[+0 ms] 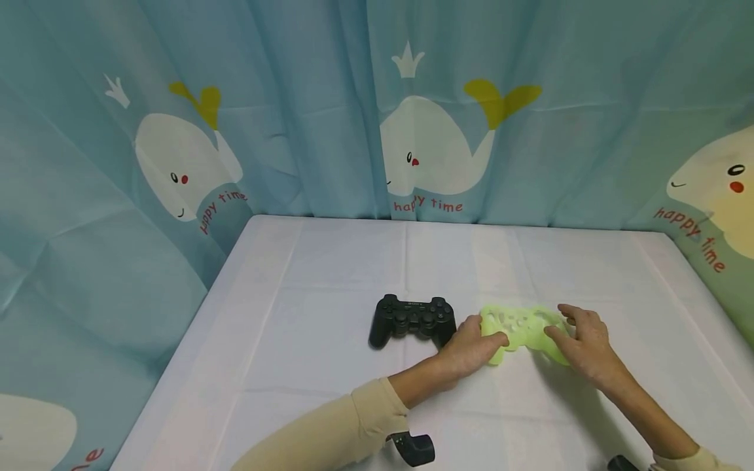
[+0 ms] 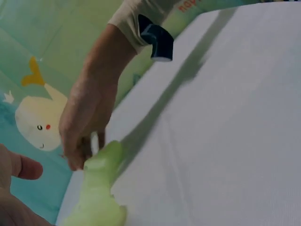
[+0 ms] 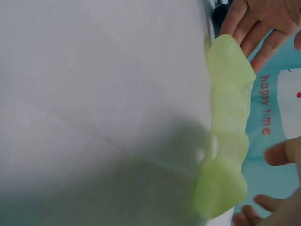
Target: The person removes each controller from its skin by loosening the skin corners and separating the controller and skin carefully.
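A translucent lime-green silicone controller cover with cut-out holes is between the two hands in the head view. At its left end is the left hand; in the right wrist view that hand's straight fingers meet the end of the cover, its thumb held away. The right hand reaches around the other end, thumb and fingers spread; its thumb stands apart from the cover in the right wrist view. Just left of the left hand lies a black game controller, its right grip partly hidden.
A white cloth covers the table. Light-blue curtains with printed whales hang behind it and along its left side. Dark curved wrist devices show at the forearms.
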Motion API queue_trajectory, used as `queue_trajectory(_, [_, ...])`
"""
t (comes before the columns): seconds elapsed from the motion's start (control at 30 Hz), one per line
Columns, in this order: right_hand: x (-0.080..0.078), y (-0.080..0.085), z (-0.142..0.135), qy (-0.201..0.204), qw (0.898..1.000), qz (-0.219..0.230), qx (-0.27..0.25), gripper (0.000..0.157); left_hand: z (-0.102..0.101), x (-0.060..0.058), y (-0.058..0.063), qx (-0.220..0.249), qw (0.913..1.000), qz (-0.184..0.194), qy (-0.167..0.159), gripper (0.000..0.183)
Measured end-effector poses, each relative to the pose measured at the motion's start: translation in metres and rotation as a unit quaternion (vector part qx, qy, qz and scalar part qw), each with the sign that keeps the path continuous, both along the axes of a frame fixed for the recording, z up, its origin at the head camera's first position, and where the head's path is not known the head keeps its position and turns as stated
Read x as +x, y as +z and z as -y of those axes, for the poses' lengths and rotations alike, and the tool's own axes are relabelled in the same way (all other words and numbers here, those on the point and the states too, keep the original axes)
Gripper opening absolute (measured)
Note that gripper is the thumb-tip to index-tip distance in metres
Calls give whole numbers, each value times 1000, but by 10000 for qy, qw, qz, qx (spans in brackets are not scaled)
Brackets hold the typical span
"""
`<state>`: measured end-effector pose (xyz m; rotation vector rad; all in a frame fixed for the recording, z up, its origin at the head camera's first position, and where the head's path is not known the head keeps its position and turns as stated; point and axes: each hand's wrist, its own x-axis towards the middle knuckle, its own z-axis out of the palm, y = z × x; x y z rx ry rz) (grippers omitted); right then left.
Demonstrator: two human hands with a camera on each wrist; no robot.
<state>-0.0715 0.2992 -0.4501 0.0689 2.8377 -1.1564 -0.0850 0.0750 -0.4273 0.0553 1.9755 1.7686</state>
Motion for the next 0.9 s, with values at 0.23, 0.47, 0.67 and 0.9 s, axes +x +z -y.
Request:
queue_trajectory(0.23, [4, 18, 24, -2, 9920, -977, -801, 50, 20, -1, 24, -226, 9977, -629, -95, 75])
queue_trajectory(0.47, [2, 35, 52, 635, 9772, -582, -1942, 44, 72, -15, 47, 86, 9922, -1242, -78, 72])
queue_trajectory(0.67, [-6, 45, 73, 499, 9268, 824, -3630, 51, 121, -31, 51, 227, 9928, -1009, 598, 70])
queue_trajectory(0.9, [-10, 34, 94, 826, 9509, 766, -2881, 50, 173, -46, 29, -277, 9958, -275, 828, 70])
